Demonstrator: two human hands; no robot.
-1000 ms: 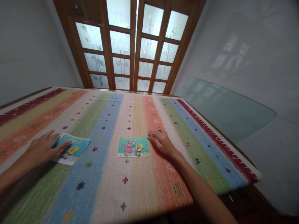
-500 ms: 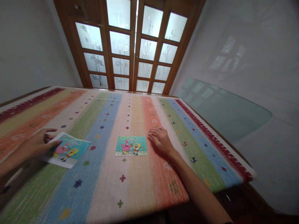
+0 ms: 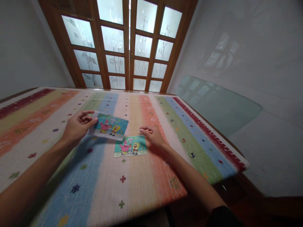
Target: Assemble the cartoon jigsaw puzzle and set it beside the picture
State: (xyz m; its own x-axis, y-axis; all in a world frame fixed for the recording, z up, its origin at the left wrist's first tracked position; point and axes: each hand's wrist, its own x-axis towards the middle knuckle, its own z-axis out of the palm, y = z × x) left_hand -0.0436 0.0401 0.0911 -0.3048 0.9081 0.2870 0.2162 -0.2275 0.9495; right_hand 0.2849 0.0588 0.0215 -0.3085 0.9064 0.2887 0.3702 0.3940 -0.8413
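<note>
A small finished cartoon jigsaw puzzle (image 3: 130, 146) lies flat on the striped tablecloth (image 3: 101, 176). My right hand (image 3: 152, 136) rests palm down on the cloth at the puzzle's right edge, fingers together. My left hand (image 3: 77, 127) grips the left edge of a picture card (image 3: 109, 126) with the same cartoon figures. It holds the card just above the cloth, behind and to the left of the puzzle, with the card's near edge close to the puzzle's top edge.
The table's right edge (image 3: 213, 132) has a red border. A sheet of glass (image 3: 217, 104) leans against the wall on the right. Wooden doors with frosted panes (image 3: 123, 44) stand behind the table.
My left hand has picked the picture card up from the left of the cloth and carried it right, toward the puzzle. My right hand has stayed beside the puzzle.
</note>
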